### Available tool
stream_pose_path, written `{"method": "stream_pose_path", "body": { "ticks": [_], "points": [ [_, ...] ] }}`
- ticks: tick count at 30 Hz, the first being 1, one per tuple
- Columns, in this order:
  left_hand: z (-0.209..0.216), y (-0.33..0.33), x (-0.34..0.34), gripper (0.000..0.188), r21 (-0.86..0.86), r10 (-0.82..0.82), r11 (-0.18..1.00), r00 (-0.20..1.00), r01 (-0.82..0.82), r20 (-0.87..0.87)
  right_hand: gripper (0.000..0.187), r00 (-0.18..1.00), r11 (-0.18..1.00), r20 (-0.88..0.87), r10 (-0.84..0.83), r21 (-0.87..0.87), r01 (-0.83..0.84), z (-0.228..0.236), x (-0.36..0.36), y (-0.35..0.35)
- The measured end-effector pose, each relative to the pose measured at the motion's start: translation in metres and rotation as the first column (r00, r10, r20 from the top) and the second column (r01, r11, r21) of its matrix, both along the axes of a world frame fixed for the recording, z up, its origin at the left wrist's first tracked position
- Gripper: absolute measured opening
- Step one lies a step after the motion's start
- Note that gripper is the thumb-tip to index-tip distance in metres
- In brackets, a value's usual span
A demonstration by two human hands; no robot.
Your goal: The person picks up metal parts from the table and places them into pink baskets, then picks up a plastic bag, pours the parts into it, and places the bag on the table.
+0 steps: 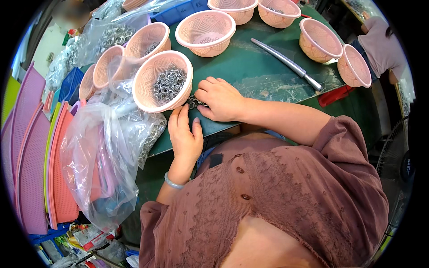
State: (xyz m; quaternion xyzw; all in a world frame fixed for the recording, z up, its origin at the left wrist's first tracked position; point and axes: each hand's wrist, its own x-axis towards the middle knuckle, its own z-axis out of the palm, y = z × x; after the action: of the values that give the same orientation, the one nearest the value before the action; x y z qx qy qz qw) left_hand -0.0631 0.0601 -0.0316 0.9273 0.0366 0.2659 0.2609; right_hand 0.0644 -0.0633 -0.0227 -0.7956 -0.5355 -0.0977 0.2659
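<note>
A pink plastic basket (144, 85) stands tilted toward me near the table's front edge, with a heap of small silvery metal rings (170, 82) inside. More metal rings (193, 102) lie in a small pile on the green table against the basket's right side. My right hand (221, 100) curls over this pile, its fingers and thumb closed around part of it. Beside the basket's lower rim, my left hand (185, 136) has its fingers stretched out and the thumb apart; the fingertips reach the edge of the pile. Some rings are hidden under my right hand.
A tapered metal rod (288, 60) lies on the green table (250, 80) to the right. Other pink baskets (205, 33) line the far side. Plastic bags (100, 156) of rings hang over the left edge, beside stacked coloured baskets (33, 161). A fan (395, 156) stands at right; another person (382, 44) sits beyond.
</note>
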Motion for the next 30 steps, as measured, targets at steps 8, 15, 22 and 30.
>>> {"method": "stream_pose_path", "body": {
  "ticks": [8, 15, 22, 30],
  "points": [
    [0.006, -0.018, 0.022, 0.047, 0.052, -0.126, 0.990, 0.992, 0.128, -0.031, 0.022, 0.996, 0.996, 0.006, 0.086, 0.037, -0.086, -0.002, 0.013, -0.014],
    [0.009, -0.025, 0.039, 0.040, 0.199, -0.048, 0.977, 0.991, 0.073, -0.128, 0.024, 0.995, 0.975, -0.062, 0.083, 0.211, -0.068, 0.000, 0.029, -0.028],
    [0.010, -0.023, 0.042, 0.035, 0.182, -0.116, 0.975, 0.989, 0.131, -0.088, 0.022, 0.939, 0.913, -0.334, 0.077, 0.402, 0.068, 0.023, 0.048, -0.027],
    [0.014, -0.025, 0.044, 0.032, 0.355, 0.039, 0.934, 0.984, 0.026, -0.175, 0.033, 0.948, 0.839, -0.318, 0.017, 0.521, 0.159, 0.090, 0.110, 0.002]
  ]
}}
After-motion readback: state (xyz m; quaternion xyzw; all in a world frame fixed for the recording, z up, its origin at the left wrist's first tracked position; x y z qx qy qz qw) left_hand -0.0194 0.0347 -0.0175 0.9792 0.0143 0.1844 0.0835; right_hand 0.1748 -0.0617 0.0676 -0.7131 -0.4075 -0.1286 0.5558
